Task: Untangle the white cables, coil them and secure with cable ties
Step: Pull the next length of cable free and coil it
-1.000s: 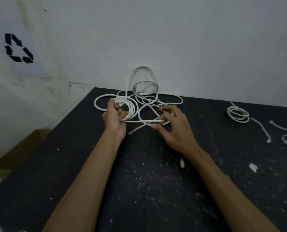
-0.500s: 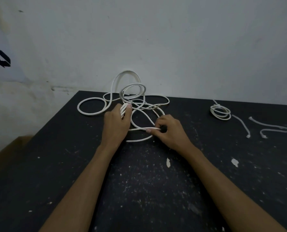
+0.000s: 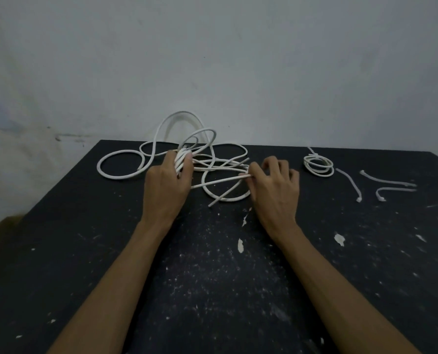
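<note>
Bare, paint-flecked black bench [image 3: 212, 290] is seen in the lower frame. At centre, gathered strands of the tangled white cable [image 3: 214, 159] are gripped by the left hand [image 3: 168, 185]; one strand is pinched by the right hand [image 3: 272, 186]. A tied coil [image 3: 318, 166] lies upper right, near the far edge.

The scene is dim and evenly lit, with a cool grey cast and only faint, soft shadows. Wide-angle distortion bends the far edges, and fine detail looks slightly soft throughout, without glare.
</note>
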